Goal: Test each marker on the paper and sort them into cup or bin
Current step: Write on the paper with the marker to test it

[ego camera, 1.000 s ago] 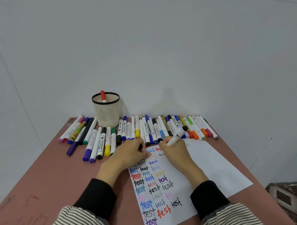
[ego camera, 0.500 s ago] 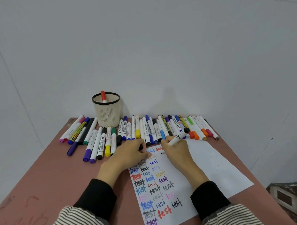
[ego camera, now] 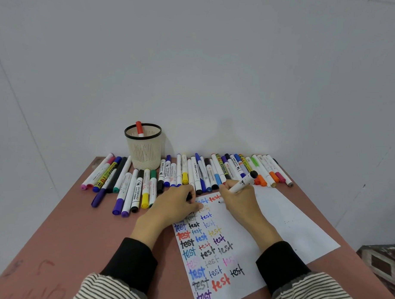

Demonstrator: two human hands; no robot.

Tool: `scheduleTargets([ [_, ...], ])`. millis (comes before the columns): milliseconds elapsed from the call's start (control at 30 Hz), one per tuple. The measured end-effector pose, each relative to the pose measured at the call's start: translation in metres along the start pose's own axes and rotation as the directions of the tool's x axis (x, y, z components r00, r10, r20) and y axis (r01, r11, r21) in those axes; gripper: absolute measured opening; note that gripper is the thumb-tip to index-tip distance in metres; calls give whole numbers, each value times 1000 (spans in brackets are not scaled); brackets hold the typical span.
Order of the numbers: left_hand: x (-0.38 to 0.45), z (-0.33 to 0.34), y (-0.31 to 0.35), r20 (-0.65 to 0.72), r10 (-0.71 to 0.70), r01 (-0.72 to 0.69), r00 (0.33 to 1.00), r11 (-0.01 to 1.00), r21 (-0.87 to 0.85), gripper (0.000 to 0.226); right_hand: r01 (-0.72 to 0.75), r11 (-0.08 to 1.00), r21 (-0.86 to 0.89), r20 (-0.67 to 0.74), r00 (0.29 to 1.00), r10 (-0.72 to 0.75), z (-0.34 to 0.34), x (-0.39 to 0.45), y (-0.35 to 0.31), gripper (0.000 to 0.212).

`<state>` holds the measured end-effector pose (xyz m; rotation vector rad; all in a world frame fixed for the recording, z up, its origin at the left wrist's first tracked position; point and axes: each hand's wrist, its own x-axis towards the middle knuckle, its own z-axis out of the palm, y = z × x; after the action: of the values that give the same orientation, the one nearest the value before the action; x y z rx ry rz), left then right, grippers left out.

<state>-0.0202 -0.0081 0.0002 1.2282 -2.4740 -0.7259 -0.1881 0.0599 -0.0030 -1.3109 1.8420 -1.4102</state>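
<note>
A white sheet of paper (ego camera: pixel 286 219) lies on the table, its left part filled with coloured "test" words. My right hand (ego camera: pixel 239 202) grips a white marker with a black end (ego camera: pixel 243 182), tip touching the paper's top just right of a red "test". My left hand (ego camera: pixel 174 206) rests on the paper's top left corner, its curled fingers pinching a small black cap (ego camera: pixel 189 197). A cream mesh cup (ego camera: pixel 142 152) stands at the back with one red marker (ego camera: pixel 139 128) in it. Several capped markers (ego camera: pixel 204 172) lie in a row along the table's far edge.
The reddish-brown table (ego camera: pixel 77 234) stands against a white wall. More markers (ego camera: pixel 128 187) lie left of the cup, down to the table's middle left. A patterned floor (ego camera: pixel 380 261) shows past the right edge. No bin is in view.
The right hand has nudged the marker tip slightly to the right along the top line of the paper. The left hand has stayed where it was.
</note>
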Motion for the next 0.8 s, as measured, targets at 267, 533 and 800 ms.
scheduleTargets([
  [267,1,0,0,5,-3,3,1000,1000,7,25,-23,1000,0,3,1000,23,1,0,3,40],
  [533,2,1,-1,3,-5,5,1000,1000,8,24,6,1000,-20,-19,1000,-7,1,1,3,38],
  [800,1,1,-1,4,-7,7,1000,1000,1,25,-3,1000,-24,-43,999,2,2,1,4,39],
])
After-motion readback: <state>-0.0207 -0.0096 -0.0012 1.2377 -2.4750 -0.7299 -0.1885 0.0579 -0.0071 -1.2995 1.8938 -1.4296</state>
